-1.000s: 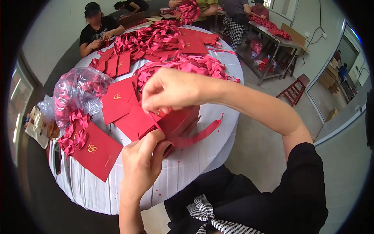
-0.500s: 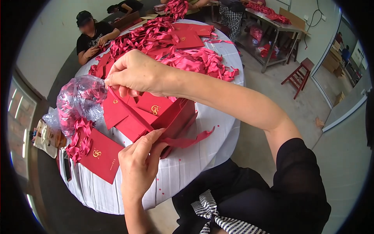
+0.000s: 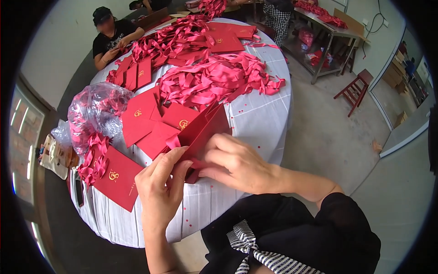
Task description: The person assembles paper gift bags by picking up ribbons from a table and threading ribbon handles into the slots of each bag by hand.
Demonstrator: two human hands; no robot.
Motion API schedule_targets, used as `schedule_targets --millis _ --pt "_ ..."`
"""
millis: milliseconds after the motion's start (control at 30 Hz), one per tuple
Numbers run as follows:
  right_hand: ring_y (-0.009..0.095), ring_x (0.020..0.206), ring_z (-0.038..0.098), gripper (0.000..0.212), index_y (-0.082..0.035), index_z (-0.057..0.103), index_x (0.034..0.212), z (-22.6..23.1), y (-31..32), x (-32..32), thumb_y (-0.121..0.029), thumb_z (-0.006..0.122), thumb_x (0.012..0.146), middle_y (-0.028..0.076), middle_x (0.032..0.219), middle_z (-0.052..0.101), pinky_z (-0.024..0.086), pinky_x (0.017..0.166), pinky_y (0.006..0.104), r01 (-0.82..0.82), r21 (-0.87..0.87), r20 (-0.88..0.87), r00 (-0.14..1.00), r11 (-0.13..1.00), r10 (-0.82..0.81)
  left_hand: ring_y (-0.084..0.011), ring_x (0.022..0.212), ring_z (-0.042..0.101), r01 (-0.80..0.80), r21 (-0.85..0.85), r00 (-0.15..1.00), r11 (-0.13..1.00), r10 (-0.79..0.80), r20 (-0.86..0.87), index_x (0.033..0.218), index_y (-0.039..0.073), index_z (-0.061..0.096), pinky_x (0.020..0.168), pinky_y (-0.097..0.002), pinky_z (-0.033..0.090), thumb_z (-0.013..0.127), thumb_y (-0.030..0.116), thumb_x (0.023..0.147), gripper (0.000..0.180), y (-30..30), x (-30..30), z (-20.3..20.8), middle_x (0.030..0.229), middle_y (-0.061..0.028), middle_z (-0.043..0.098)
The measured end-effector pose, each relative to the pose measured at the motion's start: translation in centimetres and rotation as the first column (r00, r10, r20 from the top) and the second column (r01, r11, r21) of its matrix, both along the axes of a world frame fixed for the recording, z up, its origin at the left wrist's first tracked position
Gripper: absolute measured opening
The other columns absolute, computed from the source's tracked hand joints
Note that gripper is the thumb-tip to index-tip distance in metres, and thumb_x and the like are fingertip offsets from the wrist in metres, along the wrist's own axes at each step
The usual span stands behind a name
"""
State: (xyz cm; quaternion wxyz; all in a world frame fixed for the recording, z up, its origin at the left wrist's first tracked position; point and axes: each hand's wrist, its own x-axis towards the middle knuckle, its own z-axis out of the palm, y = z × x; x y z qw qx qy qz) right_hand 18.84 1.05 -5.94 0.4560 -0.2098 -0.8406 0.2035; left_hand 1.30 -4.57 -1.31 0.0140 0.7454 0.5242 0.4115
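A red paper gift bag [image 3: 211,124] stands at a tilt near the table's front edge, its top open. Its near edge is pinched between thumb and fingers of my left hand [image 3: 159,185], where a pink-red ribbon [image 3: 173,141] loops up beside the fingertips. Close to the same spot, my right hand [image 3: 239,164] has its fingers closed around a stretch of ribbon at the bag's near side. Fingers hide part of the ribbon, including any knot. Flat red bags with gold emblems [image 3: 142,109] lie just beyond, and one more flat bag [image 3: 119,180] rests to the left.
A heap of loose ribbons [image 3: 210,80] covers the table's middle, with stacked bags [image 3: 228,41] behind. A clear plastic bag of ribbons [image 3: 91,116] sits at left. One person [image 3: 114,39] works across the white-covered round table [image 3: 262,118]. A red stool [image 3: 356,91] stands right.
My right hand has come down from the upper left, where it drew a ribbon taut, to the bag beside my left hand. My left hand stays nearly in place.
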Motion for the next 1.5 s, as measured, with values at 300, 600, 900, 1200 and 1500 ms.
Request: schedule_targets --millis 300,600,900,1200,1500 --pt "0.01 0.059 0.057 0.009 0.001 0.059 0.09 -1.7 -0.4 5.7 -0.007 0.063 0.088 0.006 0.067 0.062 0.044 0.053 0.0263 -0.127 -0.558 -0.102 0.991 0.82 0.083 -0.024 0.074 0.049 -0.182 0.135 0.949 0.974 0.21 -0.237 0.085 0.006 0.065 0.07 -0.0357 0.039 0.066 -0.003 0.072 0.015 0.3 1.1 1.0 0.087 -0.0069 0.051" --pt "0.009 0.073 0.055 0.009 0.003 0.063 0.093 -1.4 -0.4 11.0 0.004 0.061 0.085 0.006 0.086 0.059 0.046 0.064 0.0232 0.025 -0.519 -0.031 0.998 0.854 -0.048 -0.0267 0.078 0.052 -0.028 -0.042 0.919 0.999 0.009 -0.394 0.105 0.002 0.06 0.073 -0.0379 0.038 0.06 0.001 0.08 0.024 2.3 1.9 2.8 0.082 -0.0103 0.06" --pt "0.024 0.101 0.061 0.009 0.002 0.059 0.091 -0.9 1.8 8.1 -0.006 0.062 0.088 0.017 0.106 0.063 0.047 0.091 0.0356 -0.394 -0.384 -0.752 0.658 0.835 -0.035 -0.0313 0.068 0.057 0.056 -0.171 0.993 0.984 -0.073 -0.095 0.09 -0.003 0.06 0.066 -0.0372 0.042 0.061 -0.001 0.078 0.012 6.1 1.2 2.3 0.075 -0.0161 0.061" --pt "0.006 0.051 0.037 0.025 -0.001 0.044 0.113 1.5 2.1 2.2 -0.021 0.048 0.099 0.0 0.064 0.042 0.045 0.052 0.027 -0.664 -0.543 -0.742 0.666 0.514 0.077 -0.0107 0.079 0.059 0.303 -0.334 0.926 0.892 -0.193 0.325 0.102 -0.007 0.058 0.073 -0.0254 0.047 0.057 -0.006 0.082 0.02 8.1 -0.3 0.9 0.083 -0.0092 0.065" --pt "0.003 0.054 0.048 0.021 0.003 0.061 0.095 1.6 2.6 1.0 -0.016 0.052 0.097 0.002 0.073 0.058 0.039 0.048 0.0183 -0.067 -0.666 -0.293 0.939 0.743 -0.178 -0.0075 0.081 0.057 0.463 -0.416 0.823 0.783 -0.206 0.529 0.108 -0.006 0.058 0.075 -0.0233 0.047 0.058 -0.004 0.086 0.021 9.2 -0.7 0.2 0.087 -0.0054 0.065"
